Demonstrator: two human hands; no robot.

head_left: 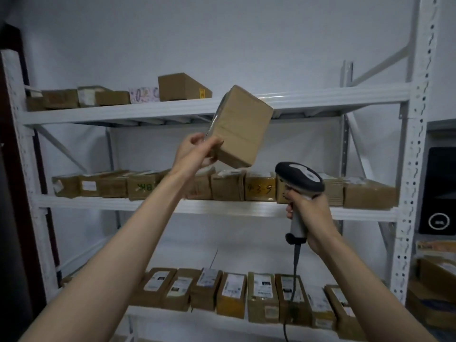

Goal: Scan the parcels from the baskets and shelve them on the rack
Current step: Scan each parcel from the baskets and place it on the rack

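Note:
My left hand [195,150] grips the lower left corner of a brown cardboard parcel [240,128] and holds it tilted in the air, in front of the rack's top shelf [333,98]. My right hand [308,213] grips the handle of a grey and black barcode scanner [299,180], lower and to the right of the parcel. The scanner's head points up and left toward the parcel. Its cable [292,292] hangs down. The white metal rack [409,169] stands directly ahead.
The top shelf holds a few boxes [182,87] on its left half. The middle shelf [148,204] and bottom shelf [197,314] each carry a row of several labelled parcels. A black device [439,191] and more boxes [434,275] sit on a rack to the right.

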